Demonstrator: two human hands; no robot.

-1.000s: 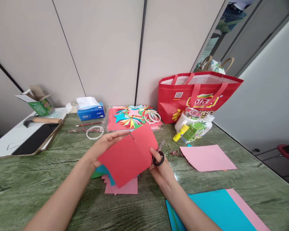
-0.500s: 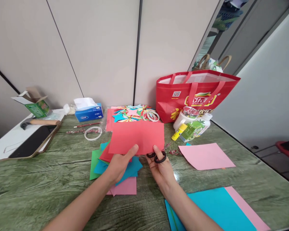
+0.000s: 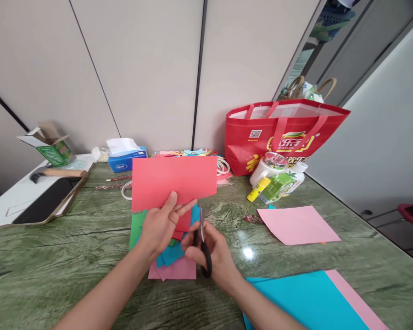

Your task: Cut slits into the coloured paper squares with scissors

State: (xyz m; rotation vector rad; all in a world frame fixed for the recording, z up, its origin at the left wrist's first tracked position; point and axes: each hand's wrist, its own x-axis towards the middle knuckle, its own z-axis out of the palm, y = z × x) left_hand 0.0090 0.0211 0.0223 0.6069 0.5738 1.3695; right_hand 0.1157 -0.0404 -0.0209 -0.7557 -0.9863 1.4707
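The red sheet [image 3: 175, 179] is smooth, matt paper, as is the pink sheet [image 3: 298, 225]. The scissors [image 3: 203, 247] pair metal blades with 2 black handle loops that look plastic. The green tabletop [image 3: 99, 261] has a streaked, glossy surface with a bright reflection. The glue stick [image 3: 259, 189] looks like smooth yellow plastic; the hammer [image 3: 64, 173] has a wooden handle and a dark metal head.

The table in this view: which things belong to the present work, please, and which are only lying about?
Seem part of the work:
Red paper, in the left hand
Scissors, in the right hand
Pile of coloured paper, beneath the hands

Probably only lying about:
Hammer
Tissue box
Red bag
Green box
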